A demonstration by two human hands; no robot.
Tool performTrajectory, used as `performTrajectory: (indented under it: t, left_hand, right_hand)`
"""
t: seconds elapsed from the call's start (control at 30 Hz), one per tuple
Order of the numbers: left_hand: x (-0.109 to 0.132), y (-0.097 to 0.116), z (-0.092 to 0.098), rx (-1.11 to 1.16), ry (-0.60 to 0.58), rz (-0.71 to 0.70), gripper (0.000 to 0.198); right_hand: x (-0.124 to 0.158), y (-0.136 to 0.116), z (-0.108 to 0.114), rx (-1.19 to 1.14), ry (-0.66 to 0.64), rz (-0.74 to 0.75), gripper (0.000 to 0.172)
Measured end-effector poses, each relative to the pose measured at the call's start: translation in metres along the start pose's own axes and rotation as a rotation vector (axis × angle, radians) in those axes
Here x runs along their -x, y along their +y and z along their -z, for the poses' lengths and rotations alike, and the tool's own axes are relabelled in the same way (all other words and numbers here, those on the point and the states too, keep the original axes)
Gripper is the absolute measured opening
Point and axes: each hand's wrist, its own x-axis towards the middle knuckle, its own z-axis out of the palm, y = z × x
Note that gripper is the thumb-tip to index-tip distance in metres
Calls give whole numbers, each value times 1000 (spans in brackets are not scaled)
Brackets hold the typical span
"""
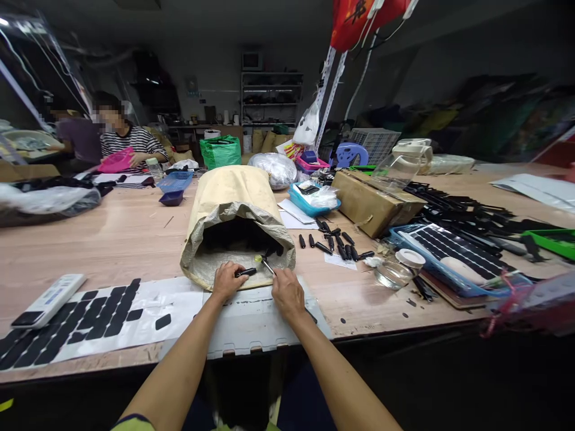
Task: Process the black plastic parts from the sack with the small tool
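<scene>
Well, the left hand (228, 280) pinches a small black piece (247, 272) with its fingertips, and the right hand (287, 294) grips a thin stick (268, 267). A little yellow bit (258, 258) shows by the tip of the stick; I can't tell if it is stuck on. The black piece is just in front of the mouth of a big sack (238, 185), low down and near the stick.

The black piece looks light and hard, like plastic. It is round and long, so it may roll or slip a bit. Its thick middle seems the best place to hold. The stick looks stiff and light too, and is best held by the back end.

Under the hands is a flat grey board (251, 323) with notches on its near edge. The sack lies on its side, tan and papery outside, with a crinkly grey rim. Inside it is too dark to see much.

To the right, more smooth black tubes (332, 244) lie loose, near a brown box (359, 200) and a clear jar (390, 277). To the left, flat black patches (110, 311) sit on a shiny white sheet (184, 299). Far off, a person in a striped top (135, 143) holds something pink (117, 160).
</scene>
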Motion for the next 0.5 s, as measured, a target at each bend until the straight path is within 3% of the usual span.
performTrajectory:
  t: [0.2, 0.5]
  left_hand:
    - [2, 2, 2, 53, -15, 38, 18]
    - [1, 2, 1, 57, -16, 42, 18]
  right_hand:
    - [12, -13, 9, -263, 48, 67, 34]
    - [19, -21, 9, -192, -38, -11, 31]
